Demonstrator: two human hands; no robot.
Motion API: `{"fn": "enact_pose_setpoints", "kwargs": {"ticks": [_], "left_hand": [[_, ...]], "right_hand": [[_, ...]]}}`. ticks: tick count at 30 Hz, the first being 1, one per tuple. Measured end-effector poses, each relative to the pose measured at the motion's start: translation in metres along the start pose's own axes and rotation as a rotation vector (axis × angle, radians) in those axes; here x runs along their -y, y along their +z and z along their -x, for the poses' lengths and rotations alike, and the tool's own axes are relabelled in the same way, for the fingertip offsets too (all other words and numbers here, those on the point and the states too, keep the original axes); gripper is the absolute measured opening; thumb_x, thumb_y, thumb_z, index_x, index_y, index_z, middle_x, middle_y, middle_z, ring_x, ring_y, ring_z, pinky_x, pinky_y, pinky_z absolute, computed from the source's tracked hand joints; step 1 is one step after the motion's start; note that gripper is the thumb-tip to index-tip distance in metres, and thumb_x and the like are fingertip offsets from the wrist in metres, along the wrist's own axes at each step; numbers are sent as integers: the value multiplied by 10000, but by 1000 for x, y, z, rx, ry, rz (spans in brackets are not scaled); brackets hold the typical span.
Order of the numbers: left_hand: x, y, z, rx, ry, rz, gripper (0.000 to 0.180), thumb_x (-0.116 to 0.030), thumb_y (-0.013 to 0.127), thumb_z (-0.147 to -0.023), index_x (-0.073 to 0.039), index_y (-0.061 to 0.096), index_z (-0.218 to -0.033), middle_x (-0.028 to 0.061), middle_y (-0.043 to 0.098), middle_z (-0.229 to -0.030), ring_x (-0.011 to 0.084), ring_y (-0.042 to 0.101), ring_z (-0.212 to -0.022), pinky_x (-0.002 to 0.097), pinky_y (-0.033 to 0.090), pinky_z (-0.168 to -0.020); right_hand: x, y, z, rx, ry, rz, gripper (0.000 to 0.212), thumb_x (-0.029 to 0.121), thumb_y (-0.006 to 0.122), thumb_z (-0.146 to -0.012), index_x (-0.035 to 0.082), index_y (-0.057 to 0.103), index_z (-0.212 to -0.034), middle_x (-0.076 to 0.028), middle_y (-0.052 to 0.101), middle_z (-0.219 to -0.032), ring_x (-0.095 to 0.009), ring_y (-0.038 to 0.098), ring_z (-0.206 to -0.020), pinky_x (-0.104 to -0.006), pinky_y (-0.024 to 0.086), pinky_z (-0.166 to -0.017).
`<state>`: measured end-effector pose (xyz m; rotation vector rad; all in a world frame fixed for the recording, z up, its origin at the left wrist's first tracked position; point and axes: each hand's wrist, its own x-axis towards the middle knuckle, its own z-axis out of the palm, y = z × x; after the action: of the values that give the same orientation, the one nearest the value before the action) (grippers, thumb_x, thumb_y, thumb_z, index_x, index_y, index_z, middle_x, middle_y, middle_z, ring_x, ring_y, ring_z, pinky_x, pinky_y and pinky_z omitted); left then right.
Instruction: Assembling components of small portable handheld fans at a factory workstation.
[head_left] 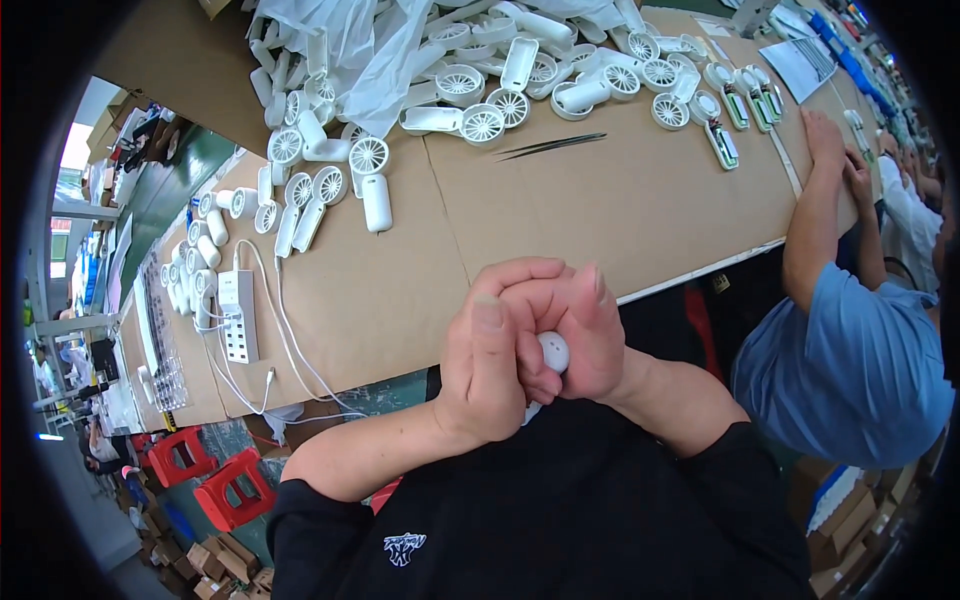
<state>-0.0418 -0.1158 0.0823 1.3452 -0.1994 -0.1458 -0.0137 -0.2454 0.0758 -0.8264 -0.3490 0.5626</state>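
Note:
In front of my chest both hands are closed together around a white plastic fan part (553, 352). Only its rounded end with small dark holes shows, plus a sliver of white lower down; the rest is hidden by my fingers. My left hand (484, 362) wraps it from the left, thumb pointing up. From the right, my right hand (594, 335) presses around it, its fingers overlapping those of the left. Beyond my hands, a pair of dark tweezers (552, 146) lies on the brown table cover (560, 215).
White handheld fan housings (483, 124) are heaped at the back. Fan halves with green boards (722, 145) lie at the far right. A power strip (237, 315) with white cables sits at the left. A co-worker in a blue shirt (850, 370) sits to the right; red stools (235, 490) stand lower left.

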Motion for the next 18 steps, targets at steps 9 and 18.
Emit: {"fn": "enact_pose_setpoints", "kwargs": {"ticks": [9, 18], "left_hand": [[17, -17, -35, -114, -134, 49, 557, -392, 330, -1143, 71, 509, -1394, 157, 688, -1080, 154, 611, -697, 241, 505, -640], [62, -46, -20, 55, 497, -564, 476, -268, 606, -1025, 24, 540, -1394, 166, 634, -1272, 240, 625, -1001, 312, 527, -884]], "right_hand": [[-24, -21, -25, -209, -4, -352, 721, 706, 344, -1067, 130, 515, -668, -13, 458, -489, -131, 378, -398, -279, 346, -422], [-4, -59, -35, -360, -228, -729, 578, 559, 420, -1098, 135, 507, -714, -29, 507, -566, -134, 437, -487, -324, 429, -530]]}}
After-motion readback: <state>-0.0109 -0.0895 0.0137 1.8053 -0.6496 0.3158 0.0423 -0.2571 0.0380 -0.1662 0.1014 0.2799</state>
